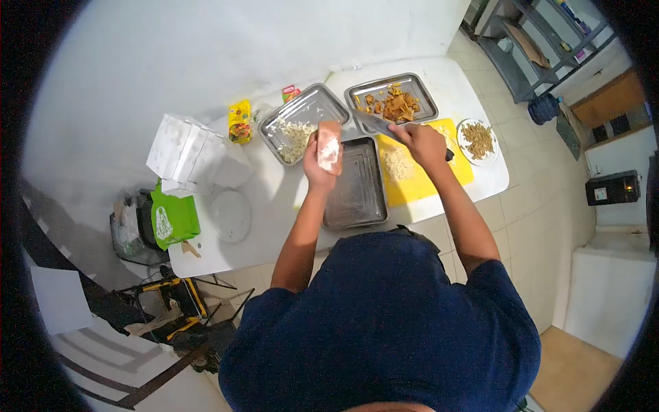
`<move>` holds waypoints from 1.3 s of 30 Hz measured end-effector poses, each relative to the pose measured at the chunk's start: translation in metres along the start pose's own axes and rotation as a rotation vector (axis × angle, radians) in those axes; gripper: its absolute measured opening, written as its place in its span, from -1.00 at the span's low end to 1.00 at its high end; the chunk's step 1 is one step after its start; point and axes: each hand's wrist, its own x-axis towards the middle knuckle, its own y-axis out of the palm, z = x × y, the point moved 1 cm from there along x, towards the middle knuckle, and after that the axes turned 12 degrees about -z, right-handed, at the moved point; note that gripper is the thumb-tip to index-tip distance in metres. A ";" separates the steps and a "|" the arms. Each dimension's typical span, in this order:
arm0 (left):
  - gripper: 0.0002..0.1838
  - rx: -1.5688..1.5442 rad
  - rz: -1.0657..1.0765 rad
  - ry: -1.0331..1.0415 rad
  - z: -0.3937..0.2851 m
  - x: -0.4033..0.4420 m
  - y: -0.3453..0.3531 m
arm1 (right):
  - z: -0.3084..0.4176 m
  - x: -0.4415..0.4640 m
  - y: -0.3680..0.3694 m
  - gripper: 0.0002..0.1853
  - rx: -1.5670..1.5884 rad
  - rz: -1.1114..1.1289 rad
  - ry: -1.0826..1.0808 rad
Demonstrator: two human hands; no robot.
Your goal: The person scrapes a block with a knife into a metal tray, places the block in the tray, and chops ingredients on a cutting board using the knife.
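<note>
My left hand is wrapped round a reddish-brown block with a whitish patch on its face. The block is held up between two metal trays. My right hand grips a large knife, its blade pointing left toward the block without touching it. Under the right hand lies a yellow cutting board with pale chopped bits on it. Just below the left hand is a dark metal tray. Another metal tray, up and to the left, holds pale shreds.
A metal tray of orange-brown pieces stands at the back, a plate of brown bits at the right. A yellow packet, white boxes, a clear round lid and a green bag are at the left.
</note>
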 end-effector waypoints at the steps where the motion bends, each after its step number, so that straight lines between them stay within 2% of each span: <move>1: -0.54 -0.020 -0.010 -0.023 -0.004 0.000 0.001 | 0.003 0.002 -0.010 -0.30 0.030 0.039 0.017; 2: -0.55 -0.007 -0.033 -0.022 -0.005 0.000 0.003 | 0.006 -0.002 -0.017 -0.39 0.059 0.084 0.035; 5: -0.57 0.080 -0.054 -0.032 -0.014 -0.005 0.008 | 0.016 -0.016 -0.016 -0.68 0.272 0.047 -0.247; 8: -0.59 0.132 -0.085 -0.010 -0.009 -0.005 0.014 | 0.029 -0.023 -0.013 -0.80 0.272 -0.007 -0.403; 12: -0.68 0.169 -0.105 -0.057 -0.011 -0.012 0.033 | 0.050 -0.030 -0.015 -0.62 0.116 0.018 -0.361; 13: -0.69 0.153 -0.112 -0.052 -0.009 -0.013 0.034 | 0.051 -0.033 -0.009 -0.52 0.085 0.006 -0.396; 16: -0.69 0.140 -0.133 -0.020 -0.006 -0.013 0.034 | 0.056 -0.039 0.008 -0.50 0.063 -0.100 -0.463; 20: -0.64 0.123 -0.038 0.010 -0.008 -0.005 0.022 | 0.062 -0.047 -0.003 -0.43 -0.009 -0.021 -0.462; 21: -0.65 0.106 -0.109 0.050 -0.011 -0.004 0.026 | 0.057 -0.053 -0.007 -0.41 0.007 0.010 -0.490; 23: -0.67 0.077 -0.258 0.124 -0.019 -0.008 0.033 | 0.032 -0.067 -0.014 -0.43 0.038 0.051 -0.537; 24: -0.68 0.105 -0.237 0.123 -0.019 -0.008 0.025 | 0.019 -0.072 -0.017 -0.44 0.053 0.074 -0.561; 26: -0.69 0.155 -0.185 0.126 -0.020 0.001 0.009 | 0.003 -0.064 -0.039 -0.50 0.072 0.201 -0.472; 27: -0.70 0.157 -0.163 0.127 -0.019 0.002 0.009 | 0.003 -0.058 -0.045 -0.56 0.125 0.145 -0.432; 30: -0.71 0.167 -0.111 0.113 -0.011 0.000 0.012 | 0.027 -0.039 -0.043 -0.56 0.202 -0.024 -0.328; 32: -0.71 0.164 -0.084 0.091 -0.002 0.002 0.021 | 0.045 -0.031 -0.030 -0.56 0.206 -0.075 -0.350; 35: -0.71 0.105 -0.197 0.215 0.007 0.012 0.035 | 0.048 -0.038 -0.006 -0.49 0.136 -0.037 -0.443; 38: -0.71 -0.011 -0.229 0.181 0.000 0.017 0.033 | 0.033 -0.066 -0.025 -0.48 0.140 0.130 -0.491; 39: -0.71 0.037 -0.183 0.159 -0.003 0.014 0.030 | 0.025 -0.070 -0.035 -0.47 0.130 0.154 -0.501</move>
